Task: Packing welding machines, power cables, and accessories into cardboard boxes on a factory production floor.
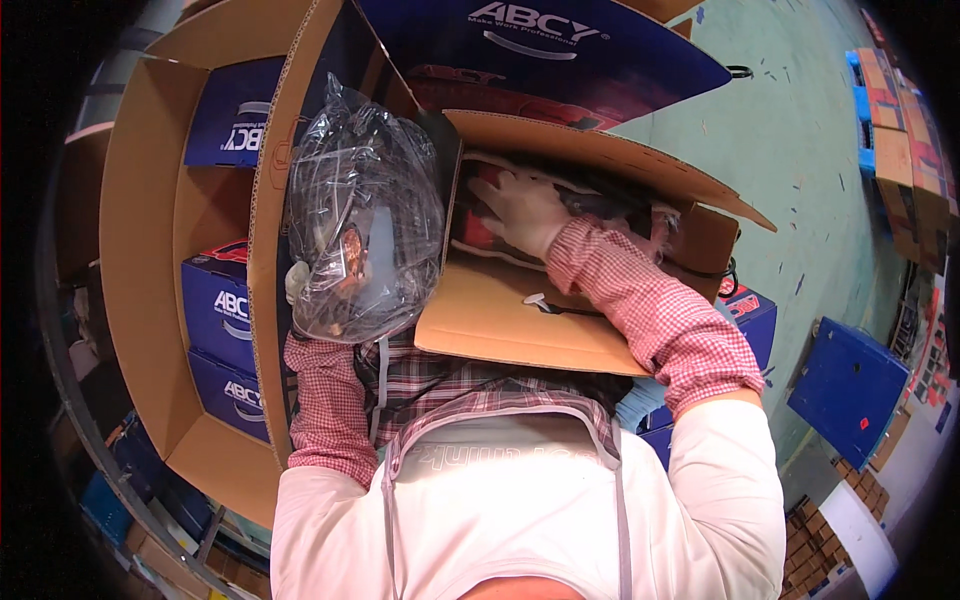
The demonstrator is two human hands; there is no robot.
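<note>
My left hand (297, 283), in a pale glove, grips the left side of a clear plastic bag (365, 190); most of its fingers are hidden behind the bag. Inside the bag are dark cable-like loops and a copper-coloured part. My right hand (518, 208), gloved too, reaches into an open cardboard box (520, 315) with its fingers spread. It lies on a red-and-black item (480, 228) that is partly hidden by the hand and the box flap. A small white piece (537, 300) lies on the box's near flap.
To the left stands a large open carton (150, 260) with several blue boxes (222, 310) inside. A big blue printed box (640, 55) is beyond the open one. On the green floor (740, 150), to the right, is a blue panel-like item (850, 390); stacked cartons (890, 130) stand farther off.
</note>
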